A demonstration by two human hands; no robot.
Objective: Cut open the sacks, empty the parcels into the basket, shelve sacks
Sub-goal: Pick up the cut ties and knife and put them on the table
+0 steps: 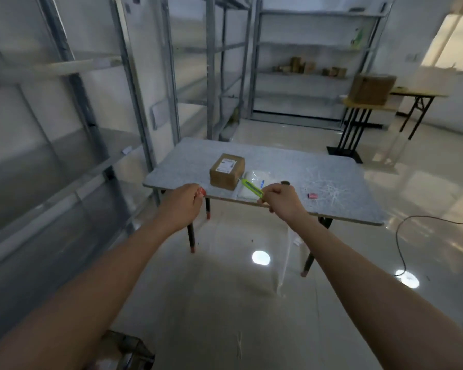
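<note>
Above the near edge of the worktop (pixel 278 161), the right hand (pixel 282 200) clenches its fingers round a green utility knife (pixel 251 188). Its blade is aimed at the cardboard parcel (pixel 227 170) standing there, likely readying a cut. The left hand (pixel 181 202) has curled fingers, grasp unclear.

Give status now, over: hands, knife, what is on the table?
Right hand grips green knife. Left hand holds small red item. Box, white packet on table. Nothing in the way seen.
</note>
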